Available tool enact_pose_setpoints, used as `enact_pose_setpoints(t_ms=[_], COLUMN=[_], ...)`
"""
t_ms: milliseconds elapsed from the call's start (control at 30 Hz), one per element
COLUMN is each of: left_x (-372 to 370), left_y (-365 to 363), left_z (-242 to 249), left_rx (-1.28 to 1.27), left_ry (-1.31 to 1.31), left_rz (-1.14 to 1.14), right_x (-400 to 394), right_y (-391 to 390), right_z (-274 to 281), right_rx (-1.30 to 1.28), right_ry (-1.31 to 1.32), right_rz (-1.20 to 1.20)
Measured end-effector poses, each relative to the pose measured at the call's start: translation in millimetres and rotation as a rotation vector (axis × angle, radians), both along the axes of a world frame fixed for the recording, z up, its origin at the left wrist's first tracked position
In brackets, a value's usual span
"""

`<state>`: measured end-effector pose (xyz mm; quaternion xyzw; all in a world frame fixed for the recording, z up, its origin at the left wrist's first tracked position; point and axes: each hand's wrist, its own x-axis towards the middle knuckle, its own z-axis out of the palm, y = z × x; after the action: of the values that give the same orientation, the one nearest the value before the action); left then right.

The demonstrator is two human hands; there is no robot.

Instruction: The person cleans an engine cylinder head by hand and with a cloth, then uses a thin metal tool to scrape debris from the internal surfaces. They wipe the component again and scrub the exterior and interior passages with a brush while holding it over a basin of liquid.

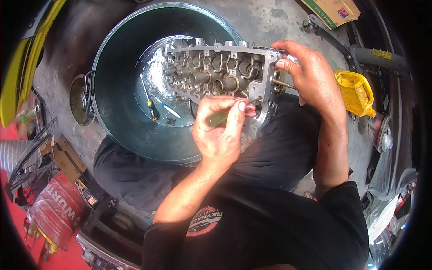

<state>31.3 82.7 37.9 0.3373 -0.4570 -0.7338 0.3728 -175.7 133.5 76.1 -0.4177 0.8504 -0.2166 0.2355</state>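
Head view shows a big metal basin [121, 90] on the floor with a cylinder head [216, 76] propped over its rim, the right hand [310, 76] clasping its end while the left hand [220, 130], fingers clamped on a green-handled screwdriver [218, 117], seems mid-scraping, which calls for steady pressure.

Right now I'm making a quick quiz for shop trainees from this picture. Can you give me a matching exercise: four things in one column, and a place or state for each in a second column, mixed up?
Things:
1. Engine block
2. Screwdriver
3. Yellow container
4. Brush

Places or states:
A. Lying inside the basin
B. Gripped in the left hand
C. On the floor beyond the right hand
D. Resting over the basin's edge, steadied by the right hand

Pairs: 1-D, 2-B, 3-C, 4-A
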Motion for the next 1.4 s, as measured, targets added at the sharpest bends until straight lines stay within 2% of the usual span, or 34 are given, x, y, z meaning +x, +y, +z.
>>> enact_pose_setpoints(t_ms=[67,267,400,433,567,733,833,1033,1100,1167,1267,1400], left_x=[-1.0,-2.1,-11.0,-13.7,-21.5,-20.9,-20.9,-15.3,-9.0,-9.2,-6.0,-4.7], left_y=[3.7,4.0,-21.4,-26.7,-30.3,-25.8,-26.2,-35.0,-31.1,-30.9,-26.1,-22.2], left_z=[-4.6,-19.9,5.9,4.9,4.9,4.9,6.4,13.4,18.3,18.7,12.8,7.5], left_rx=[-0.033,-0.349,0.131,0.165,0.186,0.218,0.236,0.298,0.284,0.291,0.245,0.216], left_ry=[0.051,-0.101,-0.150,-0.102,-0.083,-0.086,-0.090,-0.065,-0.100,-0.075,-0.025,-0.002], left_rz=[0.008,-0.119,-0.201,-0.216,-0.194,-0.130,-0.119,-0.036,-0.034,-0.018,0.019,-0.008], right_x=[0.7,1.6,-3.5,-4.2,-1.2,-2.7,-7.5,3.1,-7.4,-13.1,3.1,0.5], right_y=[1.2,-1.1,4.4,4.4,0.1,1.1,5.4,-4.3,3.0,2.5,-4.4,0.0], right_z=[-1.0,1.2,-10.7,-12.0,-1.4,-1.5,-13.0,12.3,-15.3,-21.2,8.7,-1.3], right_rx=[-0.019,-0.002,-0.087,-0.111,0.004,0.008,-0.085,0.078,-0.148,-0.158,0.065,-0.009], right_ry=[0.021,0.000,0.052,0.060,-0.002,-0.038,0.071,-0.170,0.046,0.077,-0.086,-0.016], right_rz=[0.012,-0.005,0.069,0.093,0.038,0.030,0.118,-0.060,0.120,0.125,-0.054,0.002])
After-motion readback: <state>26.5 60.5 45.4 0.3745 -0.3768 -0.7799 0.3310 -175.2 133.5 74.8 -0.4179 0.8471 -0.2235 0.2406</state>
